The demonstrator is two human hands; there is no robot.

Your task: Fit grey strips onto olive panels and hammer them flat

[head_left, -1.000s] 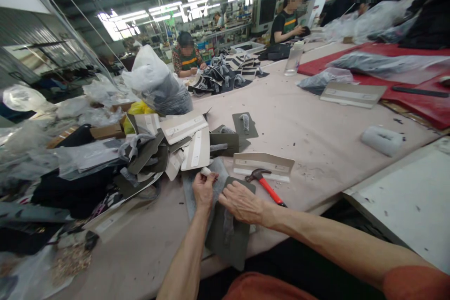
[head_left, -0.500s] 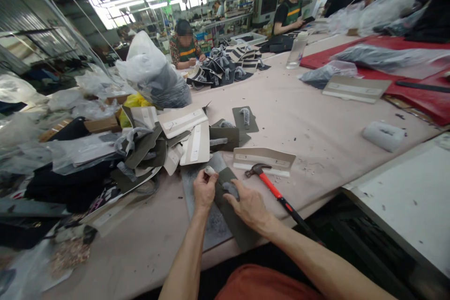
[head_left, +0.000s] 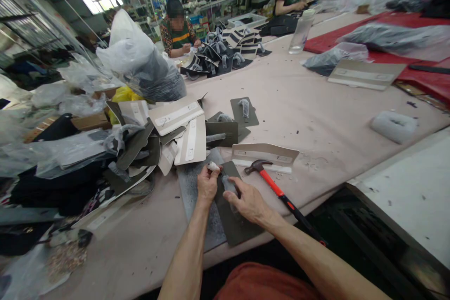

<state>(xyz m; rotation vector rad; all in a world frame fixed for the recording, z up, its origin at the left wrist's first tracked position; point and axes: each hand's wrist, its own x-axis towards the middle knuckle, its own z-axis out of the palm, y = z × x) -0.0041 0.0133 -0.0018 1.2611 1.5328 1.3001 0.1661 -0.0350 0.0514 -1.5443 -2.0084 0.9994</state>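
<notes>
A dark olive panel point(head_left: 235, 225) lies over a grey slab point(head_left: 186, 187) at the table's near edge. On the panel is a handle point(head_left: 229, 187) wrapped in clear plastic, with the thumb and fingers of my right hand point(head_left: 248, 199) around it. My left hand point(head_left: 207, 185) is pinched on a small white piece point(head_left: 213, 166) close to the handle's far end. What lies beneath those left fingertips is hidden. Just right of the panel, a claw hammer point(head_left: 270, 180) with a red and black handle rests beside a beige panel point(head_left: 265, 153) with a white strip.
Beige and olive panels point(head_left: 191, 143) are heaped at the left, near bulky plastic bags point(head_left: 140, 61). A white roll point(head_left: 394, 126) and a clear bottle point(head_left: 301, 33) stand toward the right. Two people work across the table point(head_left: 281, 98), by a pile of striped pieces point(head_left: 242, 40).
My left hand's white piece shows more clearly above the fingertips. The olive panel and wrapped handle have turned slightly under my right hand. The whole view has shifted a little downward.
</notes>
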